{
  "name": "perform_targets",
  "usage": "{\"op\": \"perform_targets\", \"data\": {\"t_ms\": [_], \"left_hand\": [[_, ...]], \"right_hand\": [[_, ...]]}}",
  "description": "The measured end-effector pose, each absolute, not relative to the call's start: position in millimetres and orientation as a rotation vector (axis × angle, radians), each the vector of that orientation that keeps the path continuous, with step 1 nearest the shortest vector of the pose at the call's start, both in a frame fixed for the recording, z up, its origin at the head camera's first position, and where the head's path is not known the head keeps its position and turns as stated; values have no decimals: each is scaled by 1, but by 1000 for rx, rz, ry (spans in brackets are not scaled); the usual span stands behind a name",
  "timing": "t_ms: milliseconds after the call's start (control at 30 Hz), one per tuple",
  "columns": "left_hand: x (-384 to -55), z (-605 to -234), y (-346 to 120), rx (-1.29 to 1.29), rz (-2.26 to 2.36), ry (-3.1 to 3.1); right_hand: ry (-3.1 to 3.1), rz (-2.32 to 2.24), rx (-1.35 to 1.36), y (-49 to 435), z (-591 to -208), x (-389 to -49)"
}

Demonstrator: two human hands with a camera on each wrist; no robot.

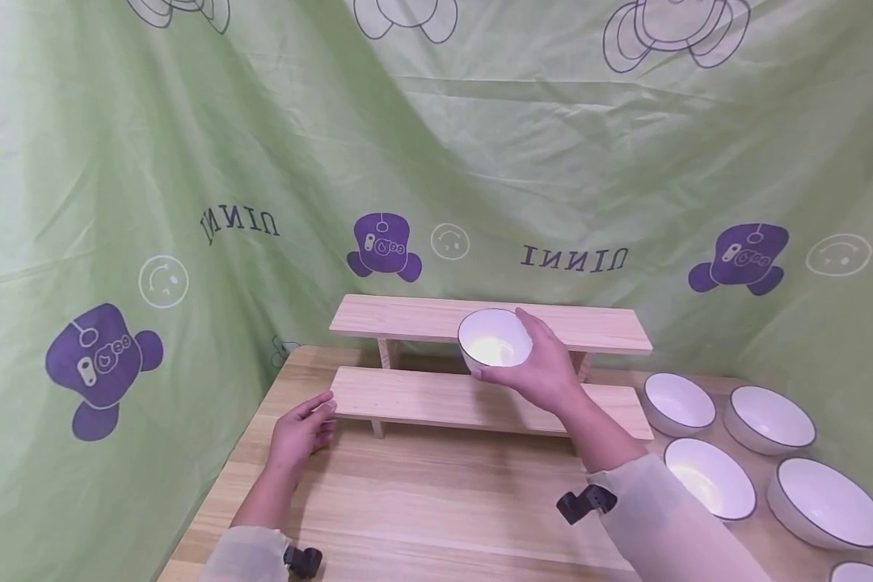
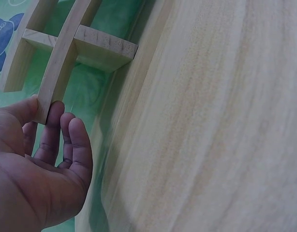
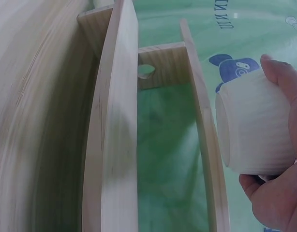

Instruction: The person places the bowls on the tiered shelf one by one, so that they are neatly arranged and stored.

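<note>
Left hand [image 1: 300,432] pinches lower shelf [image 1: 415,396] at end; right hand [image 1: 544,373] grips white bowl [image 1: 491,341] near upper shelf [image 1: 604,326]. Best: steady pinch, bowl level, clear of edge.

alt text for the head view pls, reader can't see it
A person's right grip holds a white bowl at a two-tier wooden shelf, while the left grip pinches the lower tier by its left end. More white bowls stand on the table at right; a green printed curtain hangs behind.
</note>
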State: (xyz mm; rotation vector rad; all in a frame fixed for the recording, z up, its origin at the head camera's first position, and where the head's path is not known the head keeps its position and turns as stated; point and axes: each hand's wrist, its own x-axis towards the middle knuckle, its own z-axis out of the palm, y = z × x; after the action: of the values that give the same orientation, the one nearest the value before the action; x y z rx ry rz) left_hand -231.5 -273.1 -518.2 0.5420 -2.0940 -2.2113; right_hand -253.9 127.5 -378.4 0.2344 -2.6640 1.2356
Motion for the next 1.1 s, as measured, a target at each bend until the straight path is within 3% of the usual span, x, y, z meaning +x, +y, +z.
{"op": "perform_targets", "data": {"t_ms": [567,1100], "left_hand": [[-224,-515,-269,545,-2208,-2103],[-236,-518,-276,542,-2212,-2110]], "right_hand": [[-2617,1300,312,94,-371,-259],[-2615,1298,340,57,-361,-286]]}}
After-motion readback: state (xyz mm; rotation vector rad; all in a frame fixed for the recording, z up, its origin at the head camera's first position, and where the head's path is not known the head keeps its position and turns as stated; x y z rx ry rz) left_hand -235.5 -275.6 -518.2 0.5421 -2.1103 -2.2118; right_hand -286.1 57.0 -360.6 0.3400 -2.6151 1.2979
